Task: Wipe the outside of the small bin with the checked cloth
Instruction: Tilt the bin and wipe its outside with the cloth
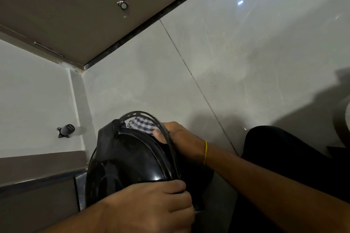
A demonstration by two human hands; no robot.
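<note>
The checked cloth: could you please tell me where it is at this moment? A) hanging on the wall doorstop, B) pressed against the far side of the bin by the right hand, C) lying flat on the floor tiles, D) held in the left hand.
B: the checked cloth sits at the black bin's far rim under the right hand, while the left hand steadies the near rim.

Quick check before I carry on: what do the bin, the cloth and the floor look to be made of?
The small bin looks like glossy black moulded plastic: bright highlights run along its curved lid and rim. The checked cloth, pressed against it by the right hand, looks like soft woven fabric, matte, in a blue and white check. The floor seems to be polished pale tile, given its grout lines and reflected light.
</note>
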